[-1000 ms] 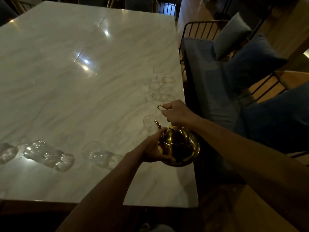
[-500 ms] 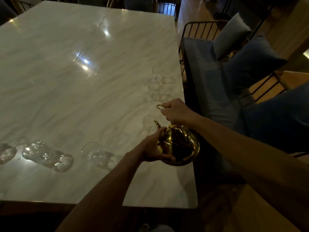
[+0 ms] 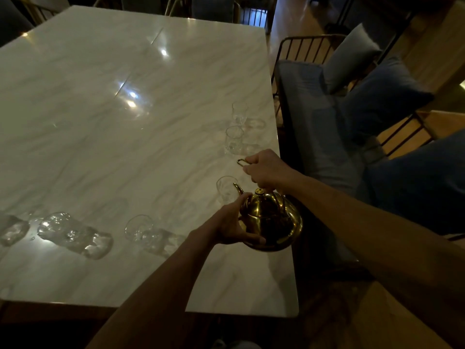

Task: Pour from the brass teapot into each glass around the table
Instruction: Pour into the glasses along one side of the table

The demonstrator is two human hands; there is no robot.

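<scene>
Right hand point(image 3: 266, 172) is gripping the teapot point(image 3: 273, 222) handle, left hand point(image 3: 230, 226) fingers curling round its belly, likely steadying the pour into the eleven-o'clock glass point(image 3: 224, 190).

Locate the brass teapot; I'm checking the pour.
Head view: the brass teapot is at the table's right edge, held by left hand and right hand, beside a glass.

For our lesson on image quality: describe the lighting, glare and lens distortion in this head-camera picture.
Head view: dim, warm light; lamp glare spots on the marble table; highlights on the brass teapot; head view's left edge: glasses look stretched and smeared by the wide-angle lens.
</scene>
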